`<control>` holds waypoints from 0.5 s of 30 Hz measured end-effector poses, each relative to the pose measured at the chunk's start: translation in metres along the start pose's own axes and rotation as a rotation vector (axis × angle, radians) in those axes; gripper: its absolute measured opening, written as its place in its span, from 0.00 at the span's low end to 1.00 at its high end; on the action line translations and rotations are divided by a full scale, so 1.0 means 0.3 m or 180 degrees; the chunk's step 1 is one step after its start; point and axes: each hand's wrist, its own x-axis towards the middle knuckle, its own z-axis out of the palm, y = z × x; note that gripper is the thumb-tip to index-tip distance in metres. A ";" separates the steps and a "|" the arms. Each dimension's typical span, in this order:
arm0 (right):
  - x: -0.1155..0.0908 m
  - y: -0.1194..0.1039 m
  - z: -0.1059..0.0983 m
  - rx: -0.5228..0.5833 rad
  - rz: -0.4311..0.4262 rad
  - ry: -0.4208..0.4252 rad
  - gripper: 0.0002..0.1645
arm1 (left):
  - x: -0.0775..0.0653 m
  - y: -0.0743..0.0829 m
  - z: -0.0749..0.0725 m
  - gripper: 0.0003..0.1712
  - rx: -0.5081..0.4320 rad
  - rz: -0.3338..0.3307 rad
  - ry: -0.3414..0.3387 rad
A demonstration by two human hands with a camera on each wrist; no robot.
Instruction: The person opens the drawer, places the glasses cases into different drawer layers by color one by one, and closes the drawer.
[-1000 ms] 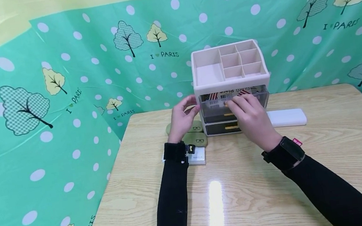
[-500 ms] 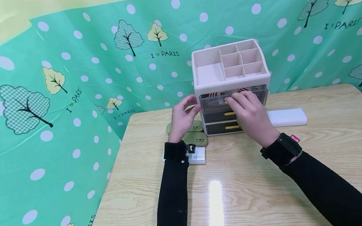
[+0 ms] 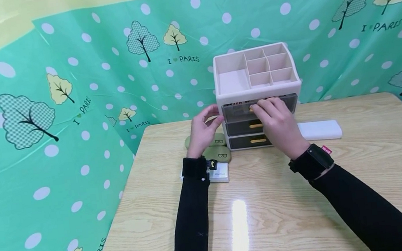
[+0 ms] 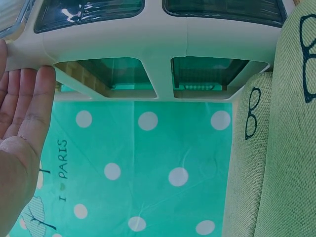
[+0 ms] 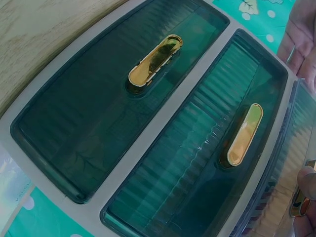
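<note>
Top drawer (image 3: 235, 114) has slid inward, nearly flush with the organizer (image 3: 257, 94). Right hand (image 3: 279, 124) pinches its handle (image 5: 298, 201), apparently to control travel; left hand (image 3: 203, 133), fingers extended, touches the organizer's side, presumably as a brace.

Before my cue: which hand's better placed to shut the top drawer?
Probably the right hand: it holds the gold handle of the top drawer; the left hand touches the side of the organizer.

Your right hand (image 3: 280, 124) pinches the yellow handle (image 3: 251, 109) on the top drawer (image 3: 236, 114) of the white organizer (image 3: 259, 93); your left hand (image 3: 203, 131) touches its left side. Two green cases (image 3: 219, 154) lie left on the table (image 3: 277, 208), a long white object (image 3: 321, 130) right.
</note>
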 end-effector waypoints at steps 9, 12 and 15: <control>0.002 0.005 0.004 0.0049 0.0006 0.0016 0.12 | 0.000 0.000 0.001 0.19 -0.0041 0.0053 -0.0001; 0.003 0.006 0.006 0.0056 0.0017 0.0012 0.13 | -0.001 0.001 0.000 0.19 -0.0043 0.0047 -0.0004; 0.002 0.007 0.009 0.0049 0.0023 0.0027 0.12 | 0.000 0.002 0.000 0.19 -0.0040 0.0045 -0.0011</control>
